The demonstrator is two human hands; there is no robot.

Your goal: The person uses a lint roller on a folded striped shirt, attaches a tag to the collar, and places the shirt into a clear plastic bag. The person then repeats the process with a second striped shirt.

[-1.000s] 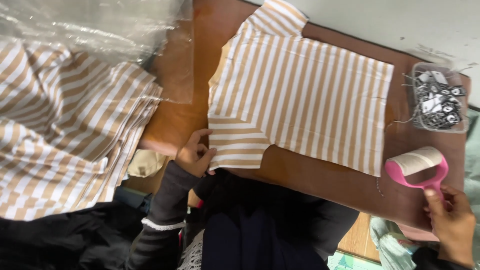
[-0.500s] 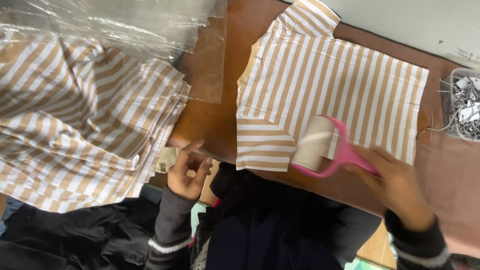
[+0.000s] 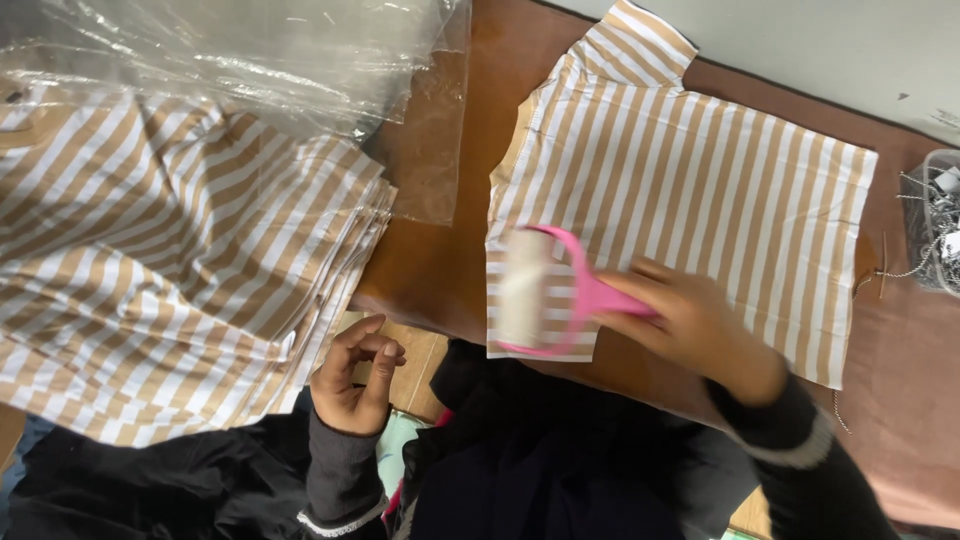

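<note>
The right hand (image 3: 700,325) is closed around the handle of a pink lint roller (image 3: 545,290), whose pale roll lies on the sleeve end of a tan-and-white striped T-shirt (image 3: 690,190) spread flat on the brown tabletop (image 3: 430,270). The roller looks light and rigid, best held by its handle as it is now; the roll's surface is probably tacky, so the thin, soft knit could lift or wrinkle under it unless it is kept flat. The left hand (image 3: 350,380) hangs off the tabletop's near edge with fingers loosely curled, holding nothing and touching neither shirt nor roller. To the left sits a stack of matching striped shirts (image 3: 170,270), partly under clear plastic bags (image 3: 260,60) whose glare hides their top edge. The roller and right hand are motion-blurred, so the exact finger placement is hard to read. A clear tray of tags and metal pins (image 3: 935,225) is cut off by the right edge. Dark clothing at the bottom hides the tabletop's front.
</note>
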